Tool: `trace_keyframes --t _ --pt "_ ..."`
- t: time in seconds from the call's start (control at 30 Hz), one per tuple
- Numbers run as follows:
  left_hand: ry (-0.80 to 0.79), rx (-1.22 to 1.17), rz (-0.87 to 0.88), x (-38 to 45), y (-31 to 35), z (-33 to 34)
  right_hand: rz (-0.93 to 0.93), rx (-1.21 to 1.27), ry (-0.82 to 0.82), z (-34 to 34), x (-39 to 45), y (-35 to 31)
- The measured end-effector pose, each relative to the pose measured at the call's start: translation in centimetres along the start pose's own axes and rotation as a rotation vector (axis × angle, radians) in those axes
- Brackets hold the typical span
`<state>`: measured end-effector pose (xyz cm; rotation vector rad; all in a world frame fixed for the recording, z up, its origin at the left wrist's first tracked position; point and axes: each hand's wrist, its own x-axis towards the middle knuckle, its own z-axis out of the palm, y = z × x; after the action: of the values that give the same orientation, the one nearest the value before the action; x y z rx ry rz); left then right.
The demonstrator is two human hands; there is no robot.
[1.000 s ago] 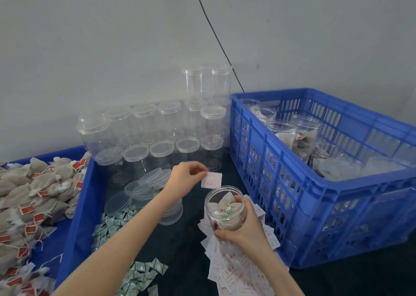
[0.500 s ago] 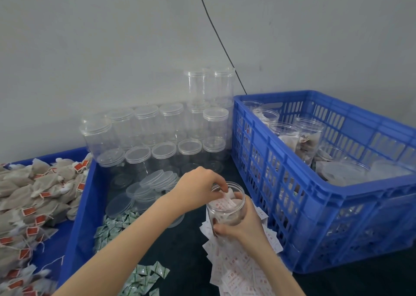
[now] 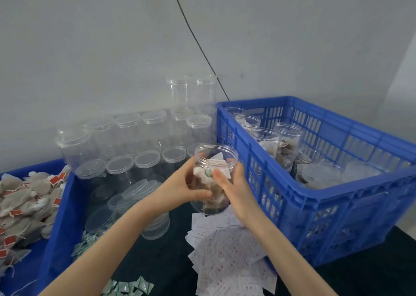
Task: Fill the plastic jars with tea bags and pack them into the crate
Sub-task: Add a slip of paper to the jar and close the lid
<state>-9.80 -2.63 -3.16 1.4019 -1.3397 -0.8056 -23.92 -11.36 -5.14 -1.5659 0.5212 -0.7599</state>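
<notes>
Head view: I see both hands lifted together around one clear plastic jar (image 3: 213,178), held open-mouthed above the dark table (image 3: 171,262). My left hand (image 3: 180,188) curls round the jar's left wall, thumb across the front; my right hand (image 3: 234,188) wraps the right wall, thumb pressed on the front. Both sets of fingers are closed firmly on the jar.

Half a second ago the left fingers were dipping a paper slip (image 3: 218,163) into the mouth while only the right hand held the jar low over the table. Now the slip sits inside, leaning just under the rim, above the tea bags (image 3: 211,190) that fill the jar behind my thumbs, and the jar has risen.

Just right of my right fingers stands the blue crate (image 3: 337,201), with filled jars (image 3: 286,142) inside. Beyond my left fingers stand rows of empty lidded jars (image 3: 135,142). Below my right wrist lies a spread of white slips (image 3: 229,257). Far left of my left arm, a blue tray (image 3: 58,228) holds loose tea bags.
</notes>
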Motion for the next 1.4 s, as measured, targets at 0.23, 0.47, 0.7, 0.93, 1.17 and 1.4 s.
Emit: trace_keyframes --t 0.23,0.47,0.7,0.93,1.17,1.4 --pt "0.138 -0.086 0.107 1.3 3.2 0.2 -0.175 -0.154 0.031 -1.3 1.4 -5.6" --pt "0.176 0.093 0.245 4.3 5.9 1.7 -0.321 -0.759 0.043 -4.8 3.5 -12.7" --pt "0.156 0.026 0.318 8.3 8.5 4.6 -0.333 -0.98 0.103 -10.6 6.4 -17.1" --pt "0.2 -0.043 0.288 10.9 9.0 6.4 -0.343 -1.116 0.281 -17.0 7.8 -17.5" --pt "0.202 -0.05 0.193 11.8 6.7 7.0 -0.123 -1.157 0.053 -18.5 8.0 -11.9" --pt "0.188 -0.026 0.119 11.8 5.3 7.2 0.032 -1.288 -0.315 -17.0 8.0 -7.0"
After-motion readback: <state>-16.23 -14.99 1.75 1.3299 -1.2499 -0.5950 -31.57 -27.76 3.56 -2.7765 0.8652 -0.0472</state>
